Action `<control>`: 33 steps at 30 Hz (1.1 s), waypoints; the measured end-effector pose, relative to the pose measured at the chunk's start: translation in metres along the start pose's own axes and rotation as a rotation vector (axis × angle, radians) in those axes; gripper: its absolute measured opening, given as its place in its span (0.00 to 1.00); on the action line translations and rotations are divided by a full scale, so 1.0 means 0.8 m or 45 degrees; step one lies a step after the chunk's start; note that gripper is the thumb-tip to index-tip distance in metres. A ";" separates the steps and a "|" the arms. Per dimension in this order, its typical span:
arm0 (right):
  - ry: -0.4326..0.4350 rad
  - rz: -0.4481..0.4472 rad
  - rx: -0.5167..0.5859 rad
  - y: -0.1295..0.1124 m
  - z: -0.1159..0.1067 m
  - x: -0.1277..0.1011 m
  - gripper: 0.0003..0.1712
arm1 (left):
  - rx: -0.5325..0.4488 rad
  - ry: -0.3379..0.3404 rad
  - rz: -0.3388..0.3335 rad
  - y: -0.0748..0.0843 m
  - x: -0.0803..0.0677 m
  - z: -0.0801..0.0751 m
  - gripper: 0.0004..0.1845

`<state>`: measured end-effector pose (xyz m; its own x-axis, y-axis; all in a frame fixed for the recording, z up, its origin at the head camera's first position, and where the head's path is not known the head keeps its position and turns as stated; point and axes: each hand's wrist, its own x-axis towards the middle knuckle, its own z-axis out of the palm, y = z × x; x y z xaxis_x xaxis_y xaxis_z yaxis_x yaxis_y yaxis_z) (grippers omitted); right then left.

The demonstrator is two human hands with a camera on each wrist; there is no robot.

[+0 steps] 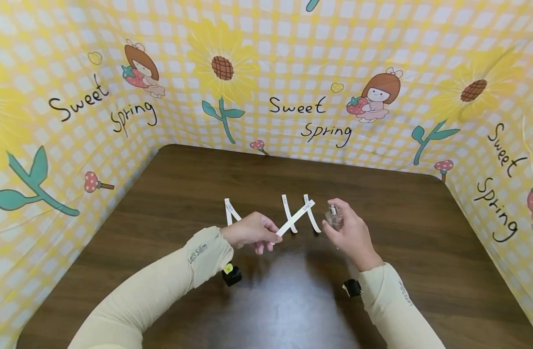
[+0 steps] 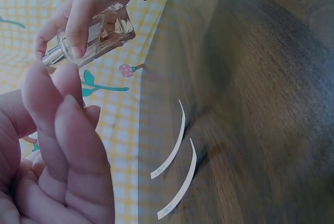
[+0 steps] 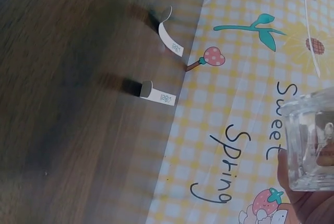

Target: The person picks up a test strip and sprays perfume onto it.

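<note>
The right hand [image 1: 351,235] grips a small glass spray bottle [image 1: 334,216] above the brown table [image 1: 401,218], its nozzle toward a white paper strip [image 1: 296,219] pinched in the left hand [image 1: 249,230], with more paper strips [image 1: 288,213] on the table behind, near the yellow checked backdrop [image 1: 292,72].

Clear glass spray bottle [image 1: 334,218] tilted toward raised white paper strip [image 1: 296,219].
</note>
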<state>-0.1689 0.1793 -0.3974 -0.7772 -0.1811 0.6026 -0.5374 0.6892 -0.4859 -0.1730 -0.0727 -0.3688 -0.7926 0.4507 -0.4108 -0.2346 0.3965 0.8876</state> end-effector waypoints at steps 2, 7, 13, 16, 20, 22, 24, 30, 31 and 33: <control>-0.008 0.001 -0.003 -0.002 0.002 0.000 0.26 | 0.001 0.007 -0.007 0.000 -0.002 -0.001 0.05; 0.049 -0.030 0.007 -0.004 0.005 -0.001 0.25 | 0.015 0.018 -0.008 -0.002 -0.005 -0.002 0.04; 0.093 -0.017 0.012 -0.003 0.006 0.000 0.27 | 0.066 0.045 0.030 -0.008 -0.006 -0.004 0.04; 0.079 0.002 -0.003 -0.003 0.003 0.001 0.28 | 0.151 0.079 0.048 -0.013 -0.006 -0.006 0.03; 0.067 0.022 -0.020 -0.002 -0.001 0.000 0.28 | 0.244 0.129 0.050 -0.021 -0.008 -0.011 0.02; 0.065 0.022 -0.016 -0.001 -0.003 0.000 0.28 | 0.262 0.150 0.044 -0.025 -0.008 -0.013 0.02; 0.055 0.016 -0.007 -0.001 -0.004 -0.001 0.28 | 0.263 0.162 0.035 -0.028 -0.009 -0.015 0.02; 0.029 0.007 -0.003 -0.002 -0.003 -0.003 0.27 | 0.239 0.143 0.024 -0.030 -0.012 -0.017 0.02; 0.027 0.010 -0.005 -0.003 -0.003 -0.003 0.27 | 0.233 0.142 0.027 -0.030 -0.012 -0.017 0.02; 0.023 0.022 -0.012 -0.004 -0.003 -0.004 0.28 | 0.211 0.149 0.029 -0.030 -0.012 -0.018 0.02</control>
<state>-0.1639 0.1797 -0.3961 -0.7804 -0.1563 0.6054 -0.5205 0.6990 -0.4905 -0.1678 -0.0984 -0.3830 -0.8588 0.3689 -0.3554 -0.1275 0.5180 0.8458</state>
